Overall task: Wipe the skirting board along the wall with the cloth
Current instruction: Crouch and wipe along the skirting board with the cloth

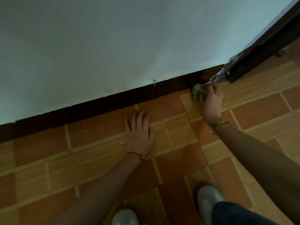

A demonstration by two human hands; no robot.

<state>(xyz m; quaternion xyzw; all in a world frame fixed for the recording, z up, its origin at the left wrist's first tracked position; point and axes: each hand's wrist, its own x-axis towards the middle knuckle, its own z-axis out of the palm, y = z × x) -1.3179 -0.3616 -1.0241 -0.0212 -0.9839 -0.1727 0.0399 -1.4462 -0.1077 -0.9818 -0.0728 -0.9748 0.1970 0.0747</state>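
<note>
A dark brown skirting board (100,104) runs along the foot of the pale wall, rising from the left edge toward the corner at upper right. My right hand (211,101) grips a crumpled grey cloth (196,93) and holds it against the floor at the base of the board, just left of the corner. My left hand (139,132) lies flat on the tiled floor with fingers spread, a little in front of the board. It holds nothing.
A dark wooden door frame (263,51) meets the skirting at the corner, with grey smears on it. The floor is orange and tan tile (97,159). My two grey shoes (209,202) are at the bottom edge.
</note>
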